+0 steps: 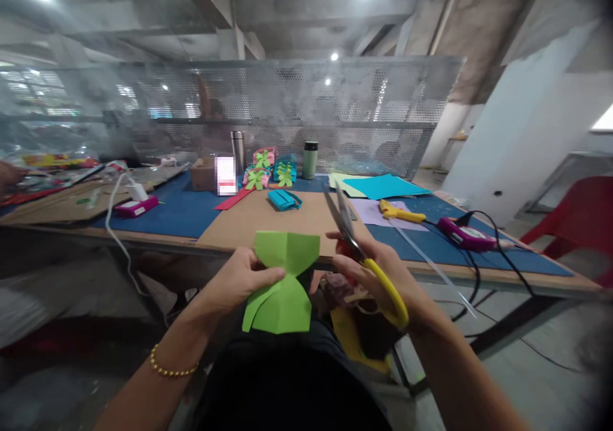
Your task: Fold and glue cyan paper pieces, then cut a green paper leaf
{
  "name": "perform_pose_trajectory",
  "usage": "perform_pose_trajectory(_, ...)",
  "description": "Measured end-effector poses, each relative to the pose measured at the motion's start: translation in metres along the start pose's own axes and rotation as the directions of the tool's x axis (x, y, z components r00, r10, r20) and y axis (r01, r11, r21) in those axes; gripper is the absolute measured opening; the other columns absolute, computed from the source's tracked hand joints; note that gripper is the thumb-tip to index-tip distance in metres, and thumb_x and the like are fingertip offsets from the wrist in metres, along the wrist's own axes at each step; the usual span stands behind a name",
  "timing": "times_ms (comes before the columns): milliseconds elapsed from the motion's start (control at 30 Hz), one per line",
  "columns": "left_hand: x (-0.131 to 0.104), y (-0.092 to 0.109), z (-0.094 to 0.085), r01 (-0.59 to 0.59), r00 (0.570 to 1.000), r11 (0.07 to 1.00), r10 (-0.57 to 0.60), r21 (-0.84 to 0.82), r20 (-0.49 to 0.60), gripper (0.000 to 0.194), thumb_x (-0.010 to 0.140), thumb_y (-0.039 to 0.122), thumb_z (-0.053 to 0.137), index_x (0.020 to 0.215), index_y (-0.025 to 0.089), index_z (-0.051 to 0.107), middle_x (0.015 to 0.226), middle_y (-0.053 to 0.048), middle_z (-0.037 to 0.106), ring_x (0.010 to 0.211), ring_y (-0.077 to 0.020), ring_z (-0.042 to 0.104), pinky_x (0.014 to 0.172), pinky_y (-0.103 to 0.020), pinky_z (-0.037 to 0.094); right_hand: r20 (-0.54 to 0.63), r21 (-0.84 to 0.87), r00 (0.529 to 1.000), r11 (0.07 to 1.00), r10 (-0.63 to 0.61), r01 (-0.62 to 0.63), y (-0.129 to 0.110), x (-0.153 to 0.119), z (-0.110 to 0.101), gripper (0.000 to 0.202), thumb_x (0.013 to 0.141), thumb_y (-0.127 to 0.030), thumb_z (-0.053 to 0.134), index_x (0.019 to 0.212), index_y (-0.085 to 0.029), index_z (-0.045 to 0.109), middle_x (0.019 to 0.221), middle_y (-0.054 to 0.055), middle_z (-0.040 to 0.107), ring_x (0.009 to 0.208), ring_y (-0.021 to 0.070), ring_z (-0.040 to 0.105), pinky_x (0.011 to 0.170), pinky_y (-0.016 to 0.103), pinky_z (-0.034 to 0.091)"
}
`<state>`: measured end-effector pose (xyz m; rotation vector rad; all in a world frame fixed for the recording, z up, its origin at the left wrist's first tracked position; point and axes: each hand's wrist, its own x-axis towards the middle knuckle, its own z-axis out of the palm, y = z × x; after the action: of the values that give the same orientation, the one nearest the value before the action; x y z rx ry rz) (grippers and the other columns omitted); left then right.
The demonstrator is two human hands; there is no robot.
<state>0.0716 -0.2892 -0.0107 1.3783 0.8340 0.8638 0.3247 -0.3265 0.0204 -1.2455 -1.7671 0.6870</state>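
Observation:
My left hand (244,279) pinches a green paper piece (287,303) at its narrow middle, with the thumb on top. The paper has a centre crease, curved notches at its sides and a partly separated strip at lower left. On the right, my right hand (371,268) is wrapped round the yellow-handled scissors (347,226). Their blades point up and away, slightly apart, and do not touch the paper. Beyond my hands, a cardboard sheet (230,223) lies on the blue table top (175,217), with a folded blue paper piece (283,200) on it.
Pink and blue items with green bows (285,173) stand behind, near a green bottle (310,161) and a steel flask (238,147). Blue sheets (387,186), a yellow glue gun (402,212) and a purple device with cables (467,234) lie right. Another person's hand (9,174) shows far left.

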Motion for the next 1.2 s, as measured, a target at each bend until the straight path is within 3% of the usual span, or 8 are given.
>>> perform_pose_trajectory(100, 0.000, 0.004, -0.014, -0.099, 0.987, 0.989, 0.084, -0.110, -0.138, 0.033, 0.070, 0.034, 0.084, 0.092, 0.010, 0.078, 0.088, -0.012, 0.078, 0.069, -0.0217, 0.072, 0.065, -0.030, 0.059, -0.002, -0.089, 1.000, 0.996, -0.001, 0.001, 0.011, -0.025, -0.002, 0.052, 0.086, -0.055, 0.062, 0.120, -0.016, 0.069, 0.081, 0.006, 0.069, 0.071, 0.0199, 0.066, 0.066, 0.030, 0.057)
perform_pose_trajectory(200, 0.001, 0.006, -0.020, -0.215, 0.954, 0.958, 0.164, -0.189, -0.251, 0.038, 0.068, 0.033, 0.086, 0.097, 0.011, 0.078, 0.088, -0.010, 0.079, 0.070, -0.0217, 0.073, 0.068, -0.031, 0.061, 0.106, -0.079, 0.994, 0.997, -0.018, 0.027, 0.027, -0.052, 0.006, 0.053, 0.087, -0.056, 0.060, 0.122, -0.018, 0.070, 0.098, 0.011, 0.073, 0.096, 0.0292, 0.068, 0.088, 0.040, 0.056)
perform_pose_trajectory(267, 0.003, 0.006, -0.019, -0.257, 0.937, 0.940, 0.187, -0.223, -0.295, 0.042, 0.066, 0.033, 0.088, 0.101, 0.011, 0.077, 0.087, -0.010, 0.079, 0.069, -0.0213, 0.073, 0.068, -0.031, 0.061, 0.163, -0.056, 0.987, 0.998, -0.007, 0.017, 0.039, -0.065, 0.015, 0.057, 0.086, -0.058, 0.059, 0.128, -0.019, 0.068, 0.101, 0.012, 0.073, 0.102, 0.0322, 0.066, 0.093, 0.043, 0.054)
perform_pose_trajectory(500, 0.006, 0.003, -0.010, -0.288, 0.928, 0.915, 0.194, -0.284, -0.317, 0.047, 0.061, 0.032, 0.090, 0.101, 0.010, 0.077, 0.090, -0.011, 0.079, 0.070, -0.0223, 0.074, 0.068, -0.032, 0.062, 0.268, 0.072, 0.963, 0.997, -0.024, 0.005, 0.059, -0.077, 0.037, 0.065, 0.091, -0.062, 0.048, 0.136, -0.015, 0.058, 0.082, 0.006, 0.060, 0.073, 0.0205, 0.056, 0.068, 0.033, 0.051)
perform_pose_trajectory(767, 0.007, 0.001, -0.002, -0.306, 0.903, 0.927, 0.210, -0.217, -0.376, 0.047, 0.062, 0.037, 0.090, 0.097, 0.008, 0.078, 0.086, -0.013, 0.079, 0.074, -0.0258, 0.074, 0.068, -0.034, 0.062, 0.284, 0.193, 0.959, 0.979, 0.011, -0.068, 0.051, -0.071, 0.048, 0.065, 0.090, -0.065, 0.050, 0.135, -0.018, 0.058, 0.084, 0.004, 0.055, 0.070, 0.0170, 0.051, 0.060, 0.027, 0.045)
perform_pose_trajectory(1200, 0.007, -0.003, 0.001, -0.319, 0.893, 0.924, 0.218, -0.211, -0.395, 0.048, 0.060, 0.040, 0.090, 0.093, 0.007, 0.078, 0.083, -0.012, 0.078, 0.073, -0.0258, 0.074, 0.066, -0.034, 0.062, 0.284, 0.170, 0.959, 0.983, 0.022, -0.073, 0.043, -0.067, 0.050, 0.071, 0.088, -0.070, 0.049, 0.132, -0.015, 0.060, 0.080, 0.002, 0.051, 0.064, 0.0130, 0.045, 0.054, 0.024, 0.040)
